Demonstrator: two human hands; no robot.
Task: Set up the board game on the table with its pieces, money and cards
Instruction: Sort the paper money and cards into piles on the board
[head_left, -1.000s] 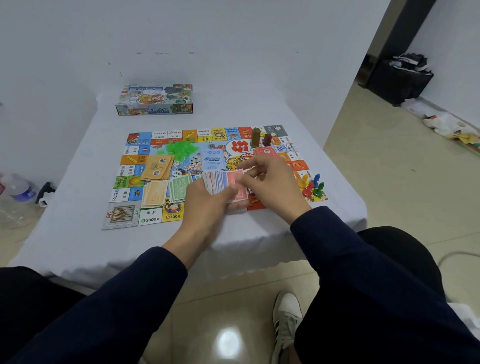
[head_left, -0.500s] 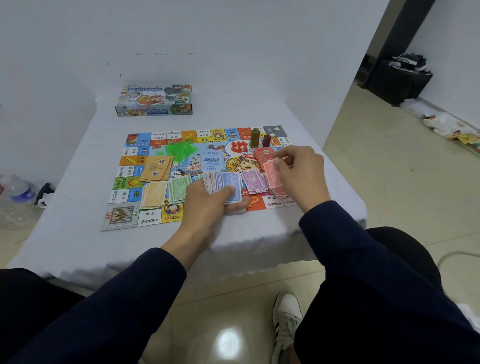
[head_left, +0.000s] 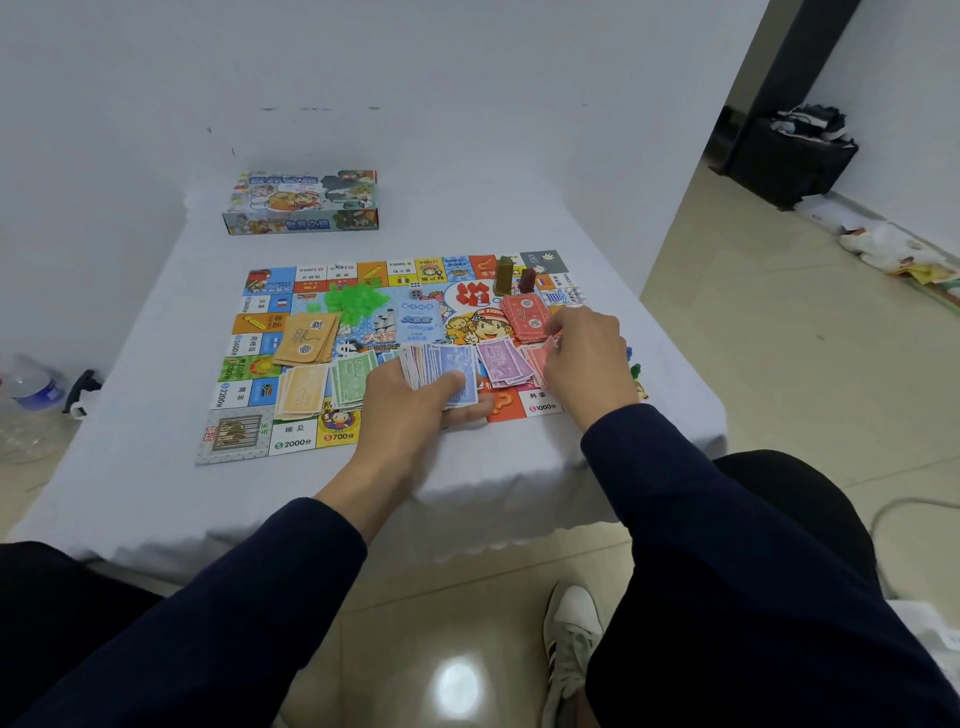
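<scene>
Sorting the play money into piles

The left hand (head_left: 415, 410) holds a fan of bills (head_left: 441, 371); the right hand (head_left: 587, 358) pinches red bills (head_left: 540, 358) mid-frame. Lay them flat, colours apart.

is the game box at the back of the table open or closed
Closed: the game box lies flat with its printed lid on and nothing inside showing.
</scene>
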